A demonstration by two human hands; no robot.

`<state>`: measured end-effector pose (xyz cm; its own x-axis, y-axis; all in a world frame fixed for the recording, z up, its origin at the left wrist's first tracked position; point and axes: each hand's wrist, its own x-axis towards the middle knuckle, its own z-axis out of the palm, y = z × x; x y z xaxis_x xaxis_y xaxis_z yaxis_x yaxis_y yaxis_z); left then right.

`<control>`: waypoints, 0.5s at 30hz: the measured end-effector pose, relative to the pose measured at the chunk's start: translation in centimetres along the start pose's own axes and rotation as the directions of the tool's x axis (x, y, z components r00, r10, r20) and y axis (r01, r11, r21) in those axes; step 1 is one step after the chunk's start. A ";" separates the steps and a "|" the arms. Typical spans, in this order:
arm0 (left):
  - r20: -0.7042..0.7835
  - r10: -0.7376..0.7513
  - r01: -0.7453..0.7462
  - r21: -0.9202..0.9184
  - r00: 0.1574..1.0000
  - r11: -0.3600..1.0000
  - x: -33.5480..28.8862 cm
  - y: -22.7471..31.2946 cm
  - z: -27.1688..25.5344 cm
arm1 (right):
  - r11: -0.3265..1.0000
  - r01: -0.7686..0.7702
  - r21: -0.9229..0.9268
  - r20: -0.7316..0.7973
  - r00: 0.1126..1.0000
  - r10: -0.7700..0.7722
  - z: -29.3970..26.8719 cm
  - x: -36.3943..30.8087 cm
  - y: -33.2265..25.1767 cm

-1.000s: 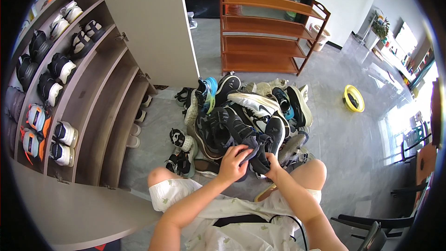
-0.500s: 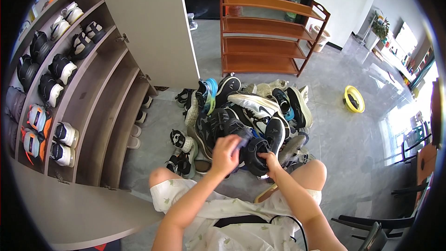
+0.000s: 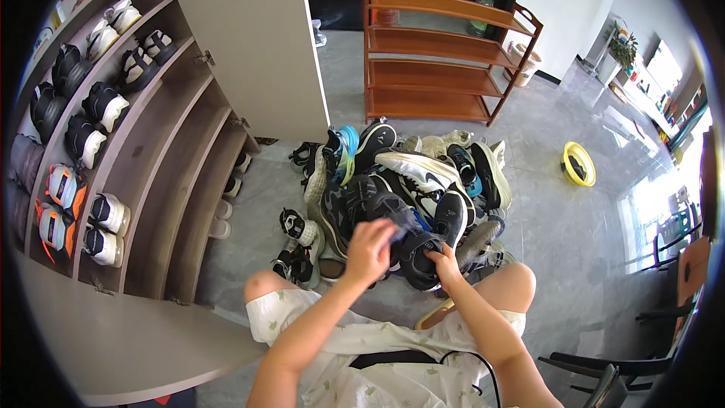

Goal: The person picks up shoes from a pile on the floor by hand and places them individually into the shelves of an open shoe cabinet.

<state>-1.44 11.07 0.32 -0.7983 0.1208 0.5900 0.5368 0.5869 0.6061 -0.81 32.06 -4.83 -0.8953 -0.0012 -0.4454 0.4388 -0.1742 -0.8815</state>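
No word or number comes up readable here! There's a dark curved mark (image 3: pixel 438 183) sweeping along the side of the white shoe (image 3: pixel 414 165), a small pale mark (image 3: pixel 383 133) on the black shoe (image 3: pixel 373 148) behind, and any lettering on the dark shoe (image 3: pixel 417 264) in the right hand (image 3: pixel 445 263) is too small to tell.

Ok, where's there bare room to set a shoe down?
Gray floor lies bare between the shoe pile and the yellow basin, with a narrower strip between the pile and the shoe cabinet. The wooden rack looks bare on its lower shelves. It's crowded within the pile and around the black shoe that the right hand holds.
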 end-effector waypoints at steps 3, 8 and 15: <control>-0.182 -0.065 0.099 0.187 0.981 0.977 1.7 -3.0 -1.2 | 0.946 0.195 -0.258 0.056 0.981 -0.187 -0.1 -0.3 0.1; -0.031 -0.042 0.046 0.152 0.999 0.987 -0.2 -2.4 0.1 | 0.911 0.292 -0.291 0.106 0.956 -0.272 1.2 -1.1 -0.1; 0.090 0.024 -0.017 -0.075 0.996 0.997 -0.5 0.6 0.1 | 0.862 0.334 -0.382 0.048 0.938 -0.343 -1.2 1.2 3.3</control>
<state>-0.78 11.40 0.35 -0.8068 0.2064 0.5536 0.5691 0.5235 0.6341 -0.37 32.63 -8.46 -0.9941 0.0111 -0.1082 0.1079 0.2255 -0.9683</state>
